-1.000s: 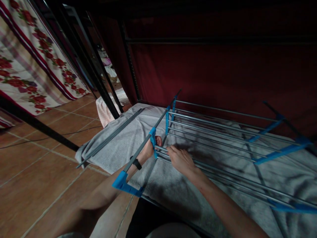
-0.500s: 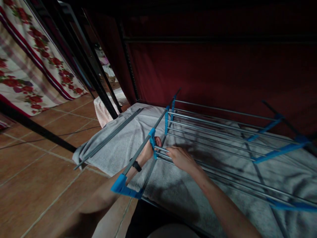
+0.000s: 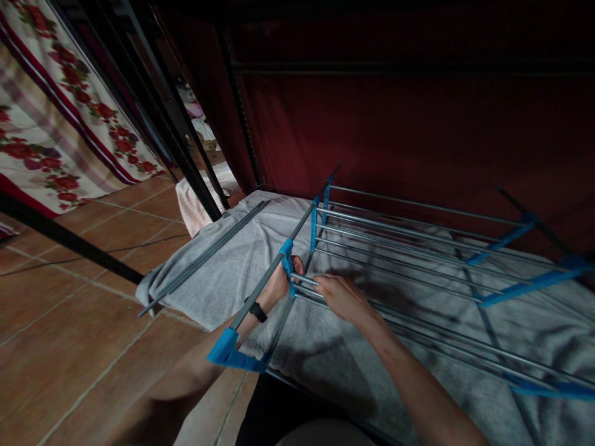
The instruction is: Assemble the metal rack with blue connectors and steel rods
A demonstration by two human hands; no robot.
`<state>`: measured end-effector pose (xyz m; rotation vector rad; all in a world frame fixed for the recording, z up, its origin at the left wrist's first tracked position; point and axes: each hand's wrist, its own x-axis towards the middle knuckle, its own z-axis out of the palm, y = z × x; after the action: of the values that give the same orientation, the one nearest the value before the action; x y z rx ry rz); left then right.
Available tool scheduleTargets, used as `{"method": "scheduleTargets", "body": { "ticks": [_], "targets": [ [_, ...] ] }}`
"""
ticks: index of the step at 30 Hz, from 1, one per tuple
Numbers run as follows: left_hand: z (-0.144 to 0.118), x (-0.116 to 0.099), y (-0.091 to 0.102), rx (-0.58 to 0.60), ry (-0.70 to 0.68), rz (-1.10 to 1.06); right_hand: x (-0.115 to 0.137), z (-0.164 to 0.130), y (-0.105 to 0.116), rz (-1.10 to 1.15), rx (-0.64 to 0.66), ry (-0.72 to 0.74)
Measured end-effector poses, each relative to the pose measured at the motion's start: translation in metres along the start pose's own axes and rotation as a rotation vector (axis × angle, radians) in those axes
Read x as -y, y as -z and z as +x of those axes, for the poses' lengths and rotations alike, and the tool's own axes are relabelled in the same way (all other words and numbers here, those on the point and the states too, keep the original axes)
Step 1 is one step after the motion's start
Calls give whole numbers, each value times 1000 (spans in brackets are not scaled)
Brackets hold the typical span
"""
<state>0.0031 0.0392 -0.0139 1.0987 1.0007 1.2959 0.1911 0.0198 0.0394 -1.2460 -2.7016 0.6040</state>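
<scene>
A rack of silver metal tubes with blue plastic brackets lies across a grey blanket (image 3: 232, 272). My left hand (image 3: 279, 284), with a black band on its wrist, is closed around a blue bracket (image 3: 286, 255) on the grey side pole (image 3: 264, 282); its fingers are partly hidden behind that bracket. Just to the right, my right hand (image 3: 341, 298) grips a silver tube (image 3: 304, 279), whose end meets the bracket. A blue corner piece (image 3: 232, 353) caps the near end of the side pole.
Two loose grey poles (image 3: 204, 257) lie side by side on the blanket's left. Black metal posts (image 3: 186, 155) and a dark red cloth (image 3: 372, 136) stand behind. Brown floor tiles (image 3: 69, 347) and a flowered curtain (image 3: 69, 105) are at left.
Both hands keep the same grips. The far right end of the rack appears slightly farther right; little else differs.
</scene>
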Motion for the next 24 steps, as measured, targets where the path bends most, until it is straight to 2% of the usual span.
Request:
{"method": "scheduleTargets", "body": {
  "ticks": [3, 7, 11, 13, 19, 24],
  "targets": [
    [-1, -2, -3, -33, -33, 7, -1, 1, 4, 31, 3, 12],
    [-3, -5, -9, -140, -41, 33, 3, -2, 1, -7, 9, -39],
    [-5, -4, -13, -223, -61, 60, 18, -6, -12, -155, -169, -124],
    [-6, -4, -14, -245, -63, 73, 25, -3, -17, -203, -210, -117],
    [-7, -4, -13, -235, -45, 86, 27, 10, -19, -203, -121, -90],
    [-6, -5, -13, -215, -43, 63, 24, 10, -13, -176, -109, -96]
  ]
}}
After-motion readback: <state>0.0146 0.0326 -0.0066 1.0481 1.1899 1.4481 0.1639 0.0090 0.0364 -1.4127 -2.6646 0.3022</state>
